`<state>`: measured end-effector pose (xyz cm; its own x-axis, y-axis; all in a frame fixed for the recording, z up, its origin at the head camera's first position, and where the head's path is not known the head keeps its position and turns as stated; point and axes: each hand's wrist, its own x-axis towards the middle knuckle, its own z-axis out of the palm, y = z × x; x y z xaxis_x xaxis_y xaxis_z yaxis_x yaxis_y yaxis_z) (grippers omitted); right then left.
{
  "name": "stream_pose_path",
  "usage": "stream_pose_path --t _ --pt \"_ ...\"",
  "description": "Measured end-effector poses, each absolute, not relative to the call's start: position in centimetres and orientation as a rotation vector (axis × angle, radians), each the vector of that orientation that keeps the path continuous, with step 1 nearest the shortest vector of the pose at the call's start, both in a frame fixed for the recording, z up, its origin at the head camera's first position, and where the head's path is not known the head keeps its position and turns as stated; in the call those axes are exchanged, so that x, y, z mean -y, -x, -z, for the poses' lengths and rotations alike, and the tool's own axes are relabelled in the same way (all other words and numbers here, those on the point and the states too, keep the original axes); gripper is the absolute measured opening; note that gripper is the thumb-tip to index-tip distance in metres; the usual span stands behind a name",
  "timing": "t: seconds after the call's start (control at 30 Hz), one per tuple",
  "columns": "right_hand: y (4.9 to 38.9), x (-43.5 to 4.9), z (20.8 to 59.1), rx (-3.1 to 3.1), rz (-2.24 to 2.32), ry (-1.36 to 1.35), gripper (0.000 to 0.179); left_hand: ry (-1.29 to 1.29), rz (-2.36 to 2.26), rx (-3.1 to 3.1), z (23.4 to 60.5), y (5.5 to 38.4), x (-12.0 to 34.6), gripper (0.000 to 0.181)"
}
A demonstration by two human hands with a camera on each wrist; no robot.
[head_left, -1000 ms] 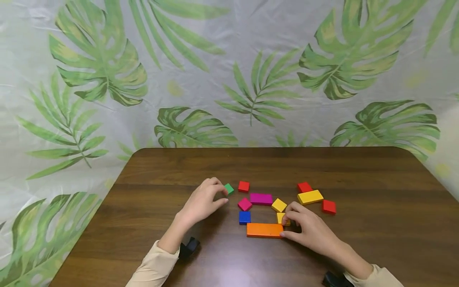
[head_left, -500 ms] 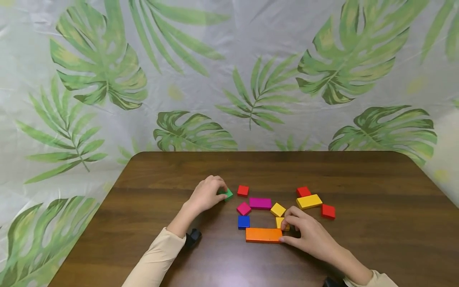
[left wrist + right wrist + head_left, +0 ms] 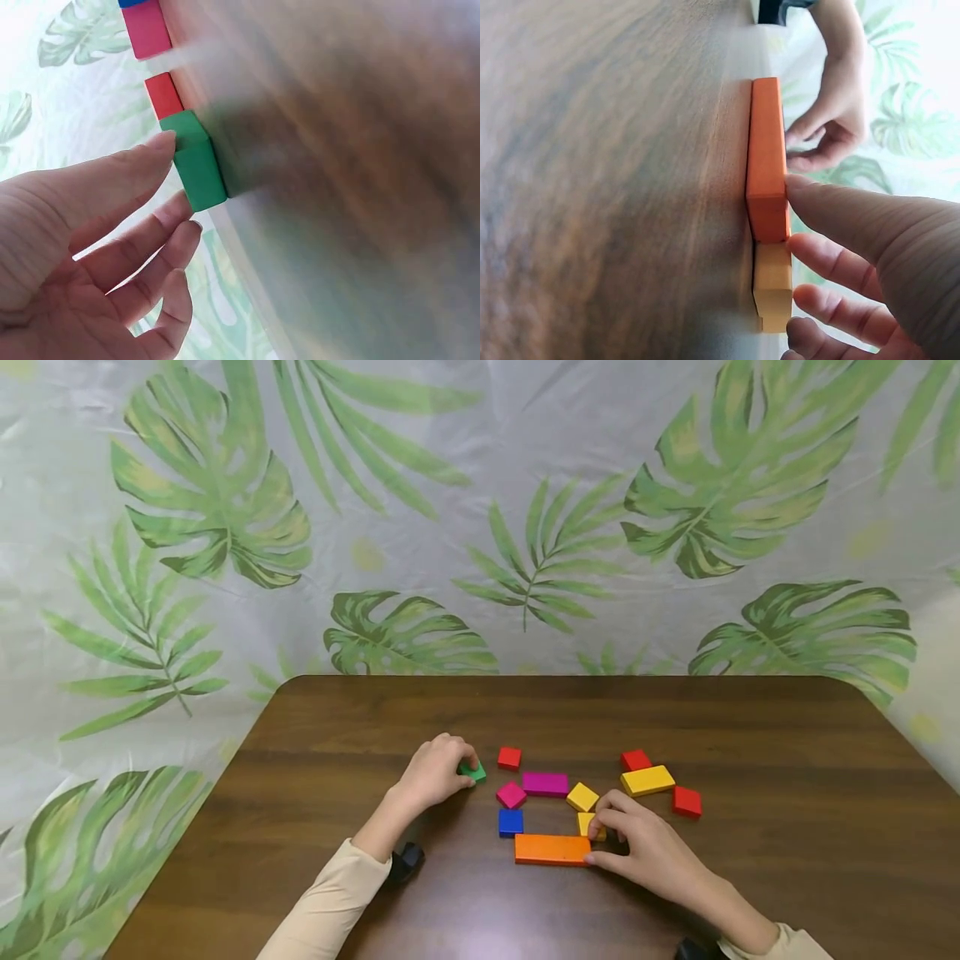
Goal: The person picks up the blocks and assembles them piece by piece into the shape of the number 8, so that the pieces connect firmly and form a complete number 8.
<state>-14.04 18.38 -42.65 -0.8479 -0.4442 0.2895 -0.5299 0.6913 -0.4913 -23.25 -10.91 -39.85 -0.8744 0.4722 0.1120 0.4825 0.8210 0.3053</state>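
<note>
My left hand [image 3: 437, 772] pinches a green block [image 3: 472, 771] at the left end of a loose group of blocks. The left wrist view shows the thumb on top of the green block [image 3: 196, 169] and a fingertip at its far side. My right hand [image 3: 648, 841] rests lightly bent at the right end of a long orange block [image 3: 551, 850]. The right wrist view has its thumb touching the orange block [image 3: 766, 150], with the other fingertips beside a yellow block [image 3: 772, 266]. Fingers partly cover that yellow block in the head view.
Around the hands lie a red block [image 3: 509, 758], a pink block [image 3: 512, 795], a purple long block [image 3: 545, 785], a blue block [image 3: 511, 822] and a yellow square block [image 3: 582, 797]. Farther right, a long yellow block [image 3: 648, 781] lies between two red blocks.
The left hand has closed its thumb and fingers around the green block, which has shifted slightly toward me. The right hand and the other blocks stay put.
</note>
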Motion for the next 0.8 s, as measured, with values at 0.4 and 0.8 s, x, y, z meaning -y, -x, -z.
stream_pose_path --t 0.4,0.8 --pt "14.1 -18.2 42.7 2.745 -0.853 -0.811 0.026 0.827 0.523 2.971 39.8 21.2 11.4 0.011" --pt "14.1 -18.2 42.4 2.759 -0.853 -0.821 0.024 0.941 0.505 2.923 39.6 18.7 11.6 0.011"
